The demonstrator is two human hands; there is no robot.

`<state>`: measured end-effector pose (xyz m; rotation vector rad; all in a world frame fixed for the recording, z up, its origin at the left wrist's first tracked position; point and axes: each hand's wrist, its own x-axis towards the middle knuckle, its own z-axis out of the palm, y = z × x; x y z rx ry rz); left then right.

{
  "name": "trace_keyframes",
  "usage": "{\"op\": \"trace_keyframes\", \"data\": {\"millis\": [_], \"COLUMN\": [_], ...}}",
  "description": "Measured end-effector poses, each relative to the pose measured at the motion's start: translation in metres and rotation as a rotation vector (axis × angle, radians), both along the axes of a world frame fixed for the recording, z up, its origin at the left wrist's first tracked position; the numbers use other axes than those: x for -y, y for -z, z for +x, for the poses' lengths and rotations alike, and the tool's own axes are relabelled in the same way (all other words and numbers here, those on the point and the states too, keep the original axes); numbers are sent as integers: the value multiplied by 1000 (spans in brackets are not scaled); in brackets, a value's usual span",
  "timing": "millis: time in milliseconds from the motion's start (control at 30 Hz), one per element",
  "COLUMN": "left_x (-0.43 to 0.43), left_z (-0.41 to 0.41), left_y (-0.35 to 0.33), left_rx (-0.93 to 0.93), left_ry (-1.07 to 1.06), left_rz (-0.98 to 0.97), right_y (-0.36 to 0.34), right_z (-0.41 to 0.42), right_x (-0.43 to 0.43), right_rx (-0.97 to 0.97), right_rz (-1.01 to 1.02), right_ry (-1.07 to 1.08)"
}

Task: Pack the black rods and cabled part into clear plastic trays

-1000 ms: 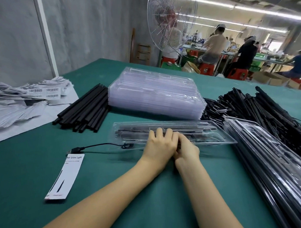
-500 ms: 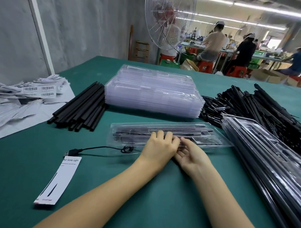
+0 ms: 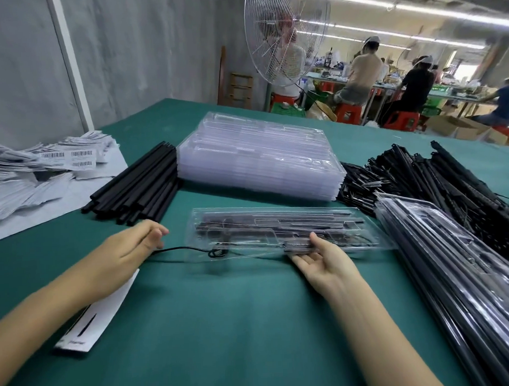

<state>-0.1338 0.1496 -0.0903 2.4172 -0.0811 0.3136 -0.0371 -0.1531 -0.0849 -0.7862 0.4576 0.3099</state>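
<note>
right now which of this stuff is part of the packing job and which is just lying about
Job: tray, pinched by right hand; cable, its end behind left hand; rods; tray stack; cabled parts; packed trays.
Lying about: labels; card; fan.

Grey wall [image 3: 127,53], green-topped table [image 3: 223,324], wire-caged fan [image 3: 285,35], ceiling strip lights [image 3: 414,9], red stools [image 3: 347,114]
</note>
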Motion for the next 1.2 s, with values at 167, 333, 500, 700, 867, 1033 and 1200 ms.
{"op": "trace_keyframes", "data": {"millis": [167, 333, 500, 700, 867, 1033, 1200], "left_x": [6, -6, -20, -32, -36, -44, -51], "left_z": [9, 15, 26, 33, 36, 40, 46], "left_y": [13, 9, 5, 7, 7, 10, 14], "left_rx": [16, -15, -19, -47, -95, -98, -30], "left_ry": [-10, 85, 103, 116, 113, 113, 121], "left_rz": [76, 136, 152, 155, 145, 194, 339], "right_y": [1, 3, 4, 4, 4, 5, 5], "right_z": [0, 1, 3, 3, 3, 3, 2], "right_x": [-1, -4, -7, -6, -5, -5, -5], "right_rx": [2, 8, 11, 14, 9, 4, 4], "right_rz": [1, -80, -79, -88, -71, -65, -72], "right_ry": [33, 60, 85, 74, 71, 76, 67]}}
